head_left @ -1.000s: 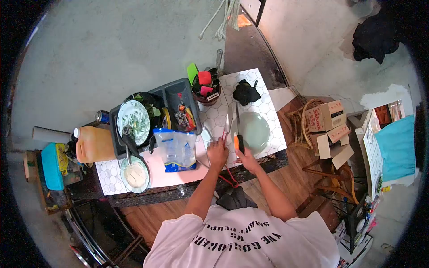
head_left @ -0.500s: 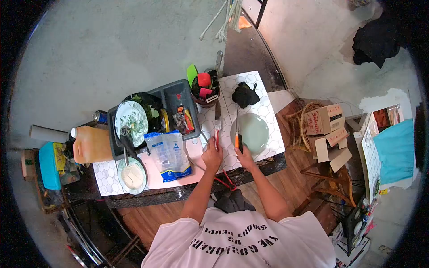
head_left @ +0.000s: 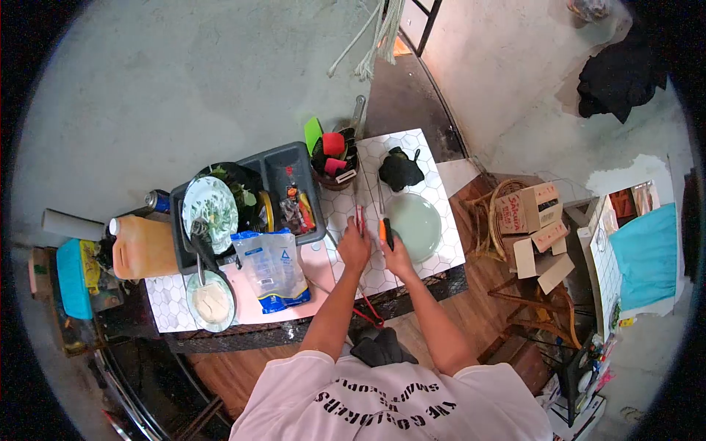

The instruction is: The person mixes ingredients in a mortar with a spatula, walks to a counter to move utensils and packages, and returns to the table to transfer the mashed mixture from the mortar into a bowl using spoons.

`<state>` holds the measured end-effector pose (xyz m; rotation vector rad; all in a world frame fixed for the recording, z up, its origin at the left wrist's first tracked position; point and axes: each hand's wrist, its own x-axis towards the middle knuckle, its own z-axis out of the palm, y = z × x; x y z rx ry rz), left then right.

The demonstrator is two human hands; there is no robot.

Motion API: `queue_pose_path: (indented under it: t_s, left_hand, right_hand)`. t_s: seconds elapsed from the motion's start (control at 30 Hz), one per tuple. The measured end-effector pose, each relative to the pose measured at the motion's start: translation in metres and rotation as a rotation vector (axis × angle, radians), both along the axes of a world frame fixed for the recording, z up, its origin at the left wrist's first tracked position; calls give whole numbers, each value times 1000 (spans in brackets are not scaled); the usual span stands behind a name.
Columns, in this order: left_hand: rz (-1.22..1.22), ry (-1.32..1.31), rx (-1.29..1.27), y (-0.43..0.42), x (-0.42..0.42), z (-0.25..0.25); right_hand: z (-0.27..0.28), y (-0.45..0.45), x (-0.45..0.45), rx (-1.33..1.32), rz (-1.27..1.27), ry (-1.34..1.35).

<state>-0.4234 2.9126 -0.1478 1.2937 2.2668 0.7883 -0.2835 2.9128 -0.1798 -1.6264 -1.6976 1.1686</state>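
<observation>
Slim red-handled tool [head_left: 359, 214]: our left hand [head_left: 355, 248] grips it; likely light.
Orange-handled metal tool [head_left: 383, 232]: right hand [head_left: 398, 259] grips handle, probably safest.

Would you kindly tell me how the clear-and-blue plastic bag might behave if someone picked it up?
The plastic bag would probably flop and crumple, as its clear film looks creased. It is likely light, since its see-through part looks mostly empty.
</observation>
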Motion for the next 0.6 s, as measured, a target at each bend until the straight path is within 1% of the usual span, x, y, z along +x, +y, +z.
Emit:
queue_pose_path:
  t_s: [0.03,0.1,0.13,0.17,0.2,0.27,0.3,0.37,0.4,0.47,0.5,0.57,0.6]
  left_hand:
    - [3,8,34,6,0,-2]
    - [-13,-2,6,16,-1,-2]
    - [-26,-6,-28,20,-2,-2]
    - [-25,15,-5,25,-1,-8]
    - [-26,16,-2,29,-1,-9]
    - [12,28,-36,37,1,-11]
    - [13,30,-34,41,1,-11]
    - [11,13,-35,46,2,-9]
    - [14,11,-36,49,2,-6]
    - [-7,-33,-105,55,1,1]
    - [-2,-31,-109,57,1,0]
    - [0,-65,-70,55,0,-4]
    - [9,-94,-16,50,-2,-9]
  right_hand:
    - [24,10,-8,-228,-24,30]
    - [6,31,-19,-251,-47,12]
    - [5,41,-25,-280,-67,0]
    - [6,50,-27,-332,-70,35]
    - [13,58,-30,-330,-72,36]
    - [24,69,-37,-171,11,-115]
    - [19,75,-40,-169,11,-113]
    - [0,86,-44,-39,34,-107]
    - [3,89,-47,-40,37,-109]
    - [23,95,-54,-48,64,-313]
    - [31,98,-57,-51,69,-310]
    - [42,105,-64,-47,91,-419]
    - [43,110,-65,-22,146,-445]
